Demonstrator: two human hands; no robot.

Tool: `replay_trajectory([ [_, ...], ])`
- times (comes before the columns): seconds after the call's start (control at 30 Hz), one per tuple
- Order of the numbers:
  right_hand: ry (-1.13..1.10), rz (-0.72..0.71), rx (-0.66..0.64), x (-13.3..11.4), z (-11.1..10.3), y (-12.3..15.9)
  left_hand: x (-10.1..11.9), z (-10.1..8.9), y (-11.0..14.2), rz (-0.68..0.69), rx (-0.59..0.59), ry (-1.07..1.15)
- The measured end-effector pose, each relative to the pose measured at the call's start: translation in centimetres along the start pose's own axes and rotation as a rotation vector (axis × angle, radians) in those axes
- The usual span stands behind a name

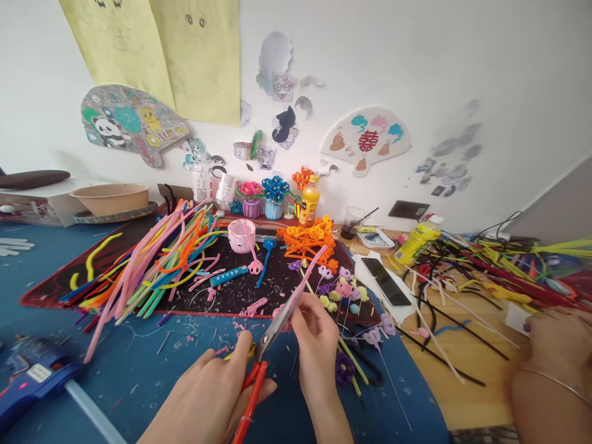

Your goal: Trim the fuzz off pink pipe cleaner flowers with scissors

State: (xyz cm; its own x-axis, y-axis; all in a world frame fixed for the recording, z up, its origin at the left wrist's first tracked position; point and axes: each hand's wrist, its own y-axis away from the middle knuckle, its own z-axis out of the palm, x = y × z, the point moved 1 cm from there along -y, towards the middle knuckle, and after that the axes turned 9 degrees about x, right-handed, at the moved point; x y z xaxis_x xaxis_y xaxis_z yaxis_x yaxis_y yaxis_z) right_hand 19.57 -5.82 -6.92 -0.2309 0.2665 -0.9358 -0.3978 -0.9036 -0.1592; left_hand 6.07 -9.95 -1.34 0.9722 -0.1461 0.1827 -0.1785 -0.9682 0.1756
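Note:
My left hand [213, 388] is closed around a pair of scissors [279, 327] with red handles, its blades pointing up and away. My right hand [316, 354] is closed in a pinch on a pink pipe cleaner [313, 271], whose straight end sticks up beside the blade tips. Part of the pink piece is hidden behind my fingers and the blades. Pink clippings [256, 306] lie just beyond. Right of my right hand are several small purple, yellow and pink pipe-cleaner flowers [343, 288] on thin stems.
A pile of colourful pipe cleaners [152, 259] lies left of a pink pot [241, 236]. Orange pipe-cleaner pieces [308, 240] are heaped behind. A blue glue gun [41, 376] is at front left, a phone [385, 282] at right. Another person's arm [546, 376] reaches in far right.

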Motion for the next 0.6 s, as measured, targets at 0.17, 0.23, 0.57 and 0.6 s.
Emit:
replay_trajectory([
  [0.17,0.014,0.052,-0.036,-0.1,0.0,0.1,0.0,-0.8,0.2,-0.013,-0.031,-0.004],
  [0.23,0.022,0.045,-0.047,-0.1,0.1,0.1,-0.2,-0.8,0.3,-0.002,-0.022,-0.014],
  [0.57,-0.034,0.061,-0.147,-0.2,0.3,0.1,-0.9,0.0,0.2,0.017,-0.011,-0.071],
  [0.6,-0.027,0.055,-0.144,-0.2,0.3,0.1,-0.9,-0.1,0.2,0.015,-0.011,-0.070],
])
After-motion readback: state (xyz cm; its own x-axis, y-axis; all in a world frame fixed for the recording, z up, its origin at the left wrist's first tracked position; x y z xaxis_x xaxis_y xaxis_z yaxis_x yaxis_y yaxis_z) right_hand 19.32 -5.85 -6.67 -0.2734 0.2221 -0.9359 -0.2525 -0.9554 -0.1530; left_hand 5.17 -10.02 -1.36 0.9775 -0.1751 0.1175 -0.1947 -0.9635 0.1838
